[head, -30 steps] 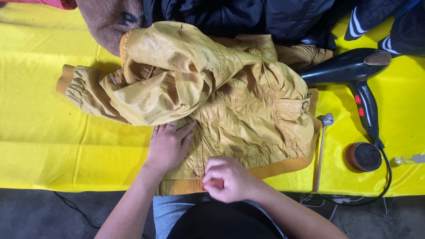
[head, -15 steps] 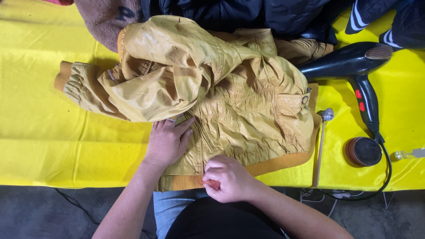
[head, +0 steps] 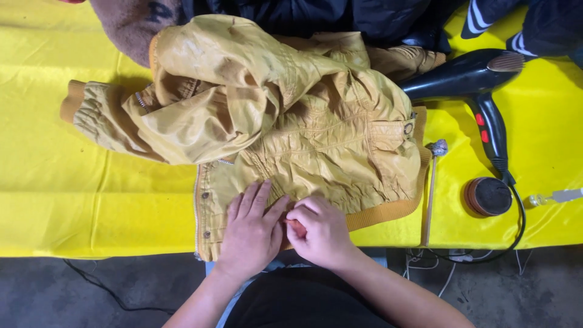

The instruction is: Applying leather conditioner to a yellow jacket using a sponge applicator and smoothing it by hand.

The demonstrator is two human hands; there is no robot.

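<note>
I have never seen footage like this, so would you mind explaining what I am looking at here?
There is no machine here: a person works with two bare hands, and the one camera sits on their head, looking down. A yellow cloth covers the table. On it lies a mustard jacket, crumpled, with dark clothes behind it. The left hand lies flat on the jacket's hem near the zip. The right hand is closed beside it, pinching something small and reddish at the hem; I cannot tell what it is. To the right lie a black hair dryer, a thin stick with a silvery tip, and a round dark tin.
</note>
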